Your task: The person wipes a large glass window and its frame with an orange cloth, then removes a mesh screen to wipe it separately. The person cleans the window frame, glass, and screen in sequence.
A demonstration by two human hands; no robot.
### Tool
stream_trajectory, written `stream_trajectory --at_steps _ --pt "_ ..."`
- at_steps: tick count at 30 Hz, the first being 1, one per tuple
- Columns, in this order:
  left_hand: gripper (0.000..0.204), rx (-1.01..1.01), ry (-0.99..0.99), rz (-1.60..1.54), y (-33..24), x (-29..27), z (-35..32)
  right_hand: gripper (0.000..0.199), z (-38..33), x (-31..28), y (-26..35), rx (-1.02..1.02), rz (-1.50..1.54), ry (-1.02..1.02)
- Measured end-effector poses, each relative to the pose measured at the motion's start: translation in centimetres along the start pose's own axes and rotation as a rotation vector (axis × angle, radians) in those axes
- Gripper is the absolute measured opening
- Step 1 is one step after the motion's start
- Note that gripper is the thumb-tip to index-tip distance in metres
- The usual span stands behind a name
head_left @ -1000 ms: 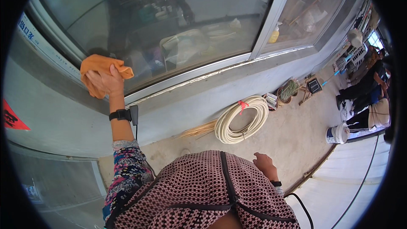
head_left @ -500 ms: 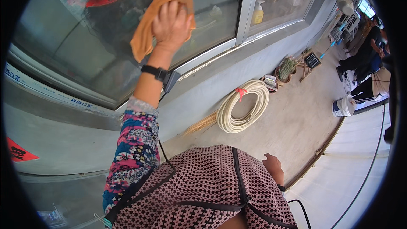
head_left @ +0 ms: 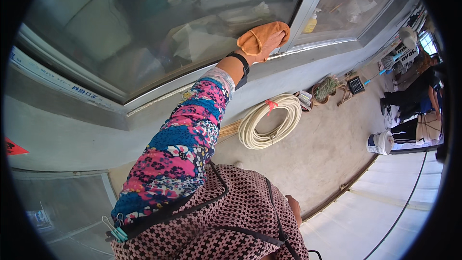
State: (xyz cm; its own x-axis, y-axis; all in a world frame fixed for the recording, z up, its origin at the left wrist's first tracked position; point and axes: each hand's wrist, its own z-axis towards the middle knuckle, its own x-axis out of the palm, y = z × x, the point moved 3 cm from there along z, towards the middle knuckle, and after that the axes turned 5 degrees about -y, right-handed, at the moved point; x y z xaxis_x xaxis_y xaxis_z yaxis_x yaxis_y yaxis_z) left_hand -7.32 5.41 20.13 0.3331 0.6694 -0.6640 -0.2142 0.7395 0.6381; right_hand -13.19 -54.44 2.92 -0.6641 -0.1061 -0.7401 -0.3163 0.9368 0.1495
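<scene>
Left hand (head_left: 269,43), fingers together, presses orange cloth (head_left: 262,36) flat on window pane (head_left: 144,29) by frame's lower right; remaining glass unjudgeable; right hand (head_left: 293,208) state unclear.

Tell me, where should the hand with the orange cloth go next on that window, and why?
Probably back left along the glass: the left hand presses the orange cloth at the pane's lower right corner, against the white frame, so no glass remains to its right.
</scene>
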Motion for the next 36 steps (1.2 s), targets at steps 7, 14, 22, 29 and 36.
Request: stream_trajectory --at_steps 7,14,22,29,36 --pt "0.025 -0.079 0.117 -0.17 1.5 -2.8 -10.0 0.048 1.4 -3.3 4.5 -0.147 -0.101 -0.04" --pt "0.036 -0.403 -0.112 -0.196 4.6 -9.6 -23.7 0.05 3.9 -5.7 9.5 -0.297 -0.249 -0.005" --pt "0.02 -0.793 -0.162 0.16 5.4 -12.2 -37.5 0.046 7.7 -6.3 12.7 -0.466 -0.31 0.036" --pt "0.031 -1.269 -0.143 0.324 3.9 -12.3 -45.3 0.04 8.6 -5.7 10.6 -0.499 -0.247 -0.034" --pt "0.045 -1.591 -0.114 0.329 1.7 -9.1 -45.1 0.041 8.7 -5.2 8.1 -0.398 -0.176 -0.039"
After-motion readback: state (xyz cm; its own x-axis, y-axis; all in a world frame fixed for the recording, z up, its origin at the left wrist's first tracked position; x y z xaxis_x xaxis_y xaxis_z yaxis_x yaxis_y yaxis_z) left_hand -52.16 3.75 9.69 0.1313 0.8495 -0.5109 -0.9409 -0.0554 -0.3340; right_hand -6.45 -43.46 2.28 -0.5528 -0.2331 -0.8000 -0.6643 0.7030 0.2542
